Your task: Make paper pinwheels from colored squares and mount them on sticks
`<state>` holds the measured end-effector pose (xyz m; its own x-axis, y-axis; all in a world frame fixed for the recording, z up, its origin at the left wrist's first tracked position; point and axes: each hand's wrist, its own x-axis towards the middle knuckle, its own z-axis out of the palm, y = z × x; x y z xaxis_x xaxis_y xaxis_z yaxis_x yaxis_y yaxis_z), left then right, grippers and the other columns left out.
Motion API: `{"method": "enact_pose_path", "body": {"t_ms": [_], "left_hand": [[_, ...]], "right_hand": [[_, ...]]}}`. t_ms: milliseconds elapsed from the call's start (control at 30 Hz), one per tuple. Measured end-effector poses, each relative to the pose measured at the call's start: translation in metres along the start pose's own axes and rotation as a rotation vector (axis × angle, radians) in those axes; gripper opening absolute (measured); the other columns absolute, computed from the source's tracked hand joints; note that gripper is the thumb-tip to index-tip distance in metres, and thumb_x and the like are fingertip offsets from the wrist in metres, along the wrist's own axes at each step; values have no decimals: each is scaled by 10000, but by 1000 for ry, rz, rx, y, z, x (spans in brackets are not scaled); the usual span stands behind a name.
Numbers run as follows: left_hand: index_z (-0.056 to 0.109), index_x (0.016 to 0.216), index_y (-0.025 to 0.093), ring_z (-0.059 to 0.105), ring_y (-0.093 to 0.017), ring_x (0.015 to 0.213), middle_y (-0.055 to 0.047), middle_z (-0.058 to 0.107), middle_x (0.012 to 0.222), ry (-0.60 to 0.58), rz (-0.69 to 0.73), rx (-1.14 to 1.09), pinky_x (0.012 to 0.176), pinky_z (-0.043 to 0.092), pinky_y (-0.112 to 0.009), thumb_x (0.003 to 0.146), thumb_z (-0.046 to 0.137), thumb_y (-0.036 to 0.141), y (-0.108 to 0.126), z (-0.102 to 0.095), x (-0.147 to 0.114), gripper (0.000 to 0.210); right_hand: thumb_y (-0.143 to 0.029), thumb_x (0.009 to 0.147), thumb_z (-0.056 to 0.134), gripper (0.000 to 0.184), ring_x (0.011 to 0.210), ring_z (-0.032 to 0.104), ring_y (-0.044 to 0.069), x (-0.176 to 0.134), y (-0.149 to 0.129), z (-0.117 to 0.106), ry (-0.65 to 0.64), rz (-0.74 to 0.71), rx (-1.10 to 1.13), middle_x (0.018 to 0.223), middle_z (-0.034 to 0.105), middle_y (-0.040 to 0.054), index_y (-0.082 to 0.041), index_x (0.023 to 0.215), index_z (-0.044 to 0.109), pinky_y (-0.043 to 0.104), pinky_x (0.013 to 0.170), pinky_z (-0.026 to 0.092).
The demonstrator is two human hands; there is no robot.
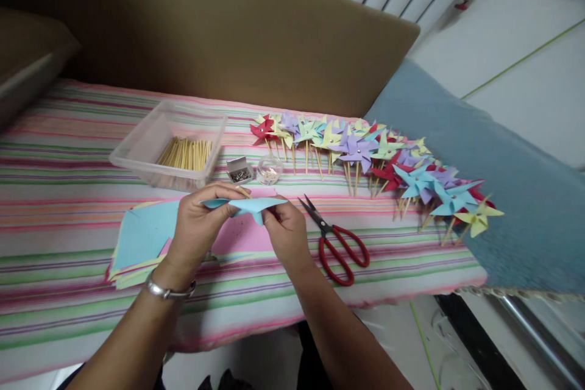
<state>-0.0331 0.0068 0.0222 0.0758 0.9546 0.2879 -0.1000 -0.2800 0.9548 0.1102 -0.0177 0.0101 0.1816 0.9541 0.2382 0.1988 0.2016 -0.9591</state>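
Item in hand: one light-blue folded-paper pinwheel (256, 203), held above the tabletop (59, 311), which is covered in striped cloth.
Left hand (203, 219): fingers closed on the left part of the pinwheel; the tip of a pale wooden stick (244, 192) shows beside the fingers. Silver metal bracelet (170, 291) at the wrist.
Right hand (287, 228): thumb and fingers pinched on the pinwheel's right underside.
Beneath the hands: one pink paper sheet (242, 236) bearing small dark specks.
Left of it: stack of blue, yellow and pink paper sheets (148, 228), edges uneven.
Behind: translucent rectangular plastic box (180, 181) containing a bundle of pale wooden sticks (187, 154); just beside it, small open box of metal pieces (237, 164) and round clear tub (269, 164), contents too small to identify.
Right: scissors with red handles and dark blades (325, 228), blades slightly parted.
Far right: large cluster of multicoloured paper pinwheels on sticks (359, 149).
Rear: brown upright panel (205, 30).
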Motion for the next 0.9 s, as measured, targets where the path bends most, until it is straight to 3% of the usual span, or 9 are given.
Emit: {"method": "enact_pose_path", "body": {"t_ms": [733, 900], "left_hand": [[662, 659, 184, 637, -172, 688, -34, 698, 733, 107, -75, -140, 582, 502, -274, 644, 753, 194, -6, 3, 3, 93], [659, 662, 185, 654, -191, 763, -39, 707, 790, 112, -75, -165, 597, 505, -273, 649, 748, 182, -6, 4, 3, 90]], "right_hand": [[-200, 753, 585, 87, 624, 560, 116, -3, 0, 2, -13, -4, 27, 692, 631, -4, -192, 757, 672, 232, 579, 441], [-206, 757, 586, 88, 598, 532, 106, -4, 1, 3, -11, 1, 28, 683, 619, -6, -184, 752, 671, 226, 569, 427]]}}
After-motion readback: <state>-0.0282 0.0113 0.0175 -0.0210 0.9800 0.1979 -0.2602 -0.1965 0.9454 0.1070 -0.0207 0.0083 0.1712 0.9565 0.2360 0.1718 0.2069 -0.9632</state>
